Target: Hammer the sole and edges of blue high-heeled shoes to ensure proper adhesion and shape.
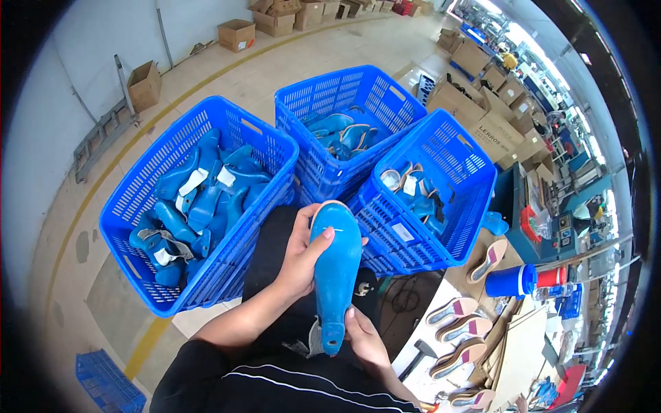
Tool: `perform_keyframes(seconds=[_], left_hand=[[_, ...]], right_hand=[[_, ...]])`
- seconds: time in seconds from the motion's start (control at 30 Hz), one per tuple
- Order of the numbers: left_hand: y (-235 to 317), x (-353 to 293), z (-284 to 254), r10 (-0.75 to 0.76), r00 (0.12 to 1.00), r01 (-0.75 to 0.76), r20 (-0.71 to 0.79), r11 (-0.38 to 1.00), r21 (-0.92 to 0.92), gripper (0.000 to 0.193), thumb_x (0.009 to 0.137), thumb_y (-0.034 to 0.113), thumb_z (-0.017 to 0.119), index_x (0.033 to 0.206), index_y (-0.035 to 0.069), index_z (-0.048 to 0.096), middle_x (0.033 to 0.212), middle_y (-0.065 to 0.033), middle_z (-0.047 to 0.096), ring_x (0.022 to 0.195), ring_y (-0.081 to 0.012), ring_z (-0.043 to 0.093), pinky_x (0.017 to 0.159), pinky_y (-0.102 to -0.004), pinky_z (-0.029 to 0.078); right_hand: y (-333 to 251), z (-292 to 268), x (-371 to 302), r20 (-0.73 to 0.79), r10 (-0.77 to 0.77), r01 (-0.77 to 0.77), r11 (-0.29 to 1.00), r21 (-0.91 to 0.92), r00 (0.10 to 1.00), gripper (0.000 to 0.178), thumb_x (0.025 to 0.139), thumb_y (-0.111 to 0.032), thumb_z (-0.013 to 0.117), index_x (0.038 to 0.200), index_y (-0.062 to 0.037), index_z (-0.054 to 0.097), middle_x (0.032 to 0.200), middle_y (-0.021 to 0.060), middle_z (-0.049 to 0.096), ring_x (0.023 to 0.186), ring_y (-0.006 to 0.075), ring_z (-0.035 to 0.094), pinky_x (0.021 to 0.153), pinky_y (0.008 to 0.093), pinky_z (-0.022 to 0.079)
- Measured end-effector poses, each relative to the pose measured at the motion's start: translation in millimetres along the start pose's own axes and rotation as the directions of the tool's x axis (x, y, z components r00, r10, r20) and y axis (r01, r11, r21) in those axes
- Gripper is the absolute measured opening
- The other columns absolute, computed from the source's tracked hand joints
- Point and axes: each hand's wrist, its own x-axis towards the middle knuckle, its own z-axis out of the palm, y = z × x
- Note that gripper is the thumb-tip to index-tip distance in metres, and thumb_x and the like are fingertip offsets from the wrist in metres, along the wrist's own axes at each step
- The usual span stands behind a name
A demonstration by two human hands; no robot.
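Observation:
A blue shoe last (pixel 336 261) is held up in front of my body, its wide toe end pointing away and its narrow end toward me. A tan edge, like an insole, shows around the toe. My left hand (pixel 301 258) wraps the toe part from the left, thumb lying on top. Lower down, my right hand (pixel 363 335) grips the narrow end from the right, its fingers partly hidden beneath. A grey strip of material (pixel 315 337) hangs beside that end.
Blue crates (pixel 265 134) (pixel 330 172) (pixel 430 255) holding blue lasts stand ahead. On the right, a workbench (pixel 430 313) carries several insoles (pixel 460 330), a hammer (pixel 418 356) and a blue jug (pixel 509 281). Cardboard boxes (pixel 468 103) stand beyond; another blue crate (pixel 109 382) sits lower left.

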Motion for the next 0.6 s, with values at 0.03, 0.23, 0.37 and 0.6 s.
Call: perform_keyframes(seconds=[0.03,0.23,0.37,0.6], left_hand=[[0,-2,1,-0.007,1.000,0.007,0.008,1.000,0.012,0.043,0.112,0.024,0.060,0.147,0.013,0.039,0.136,-0.0243,0.060,0.122,-0.0492,0.070,0.099,-0.0595,0.063],[4,-1,11,-0.074,0.997,0.071,-0.025,0.990,-0.120,0.041,0.113,0.027,0.060,0.146,0.012,0.042,0.136,-0.0229,0.061,0.121,-0.0478,0.071,0.095,-0.0548,0.065],[4,1,8,-0.042,0.996,0.036,-0.078,0.997,-0.069,0.041,0.113,0.030,0.057,0.145,0.009,0.042,0.134,-0.0230,0.061,0.120,-0.0457,0.072,0.098,-0.0574,0.064],[-8,-5,-19,0.119,0.993,-0.108,0.019,0.813,0.572,0.051,0.112,0.026,0.064,0.150,0.005,0.039,0.142,-0.0190,0.059,0.134,-0.0305,0.064,0.109,-0.0424,0.054]], right_hand=[[1,-2,-1,-0.006,-0.005,0.005,1.000,-0.005,1.000,0.055,0.119,-0.049,0.039,0.143,-0.0024,0.055,0.100,0.0078,0.070,0.087,0.0139,0.068,0.081,0.0295,0.055],[4,-12,-6,0.115,-0.307,0.328,0.890,-0.317,0.945,0.071,0.117,-0.052,0.046,0.164,0.0000,0.035,0.129,0.0179,0.070,0.117,0.0216,0.068,0.097,0.0373,0.054],[-35,9,-12,0.075,-0.487,0.489,0.833,-0.260,0.870,0.107,0.105,-0.046,0.072,0.174,-0.0030,0.002,0.169,0.0290,0.037,0.149,0.0344,0.048,0.120,0.0436,0.040],[-70,14,-7,-0.019,-0.311,0.304,0.939,-0.163,0.950,0.102,0.094,-0.015,0.084,0.174,-0.0026,0.021,0.168,0.0179,0.043,0.149,0.0288,0.048,0.122,0.0390,0.039]])
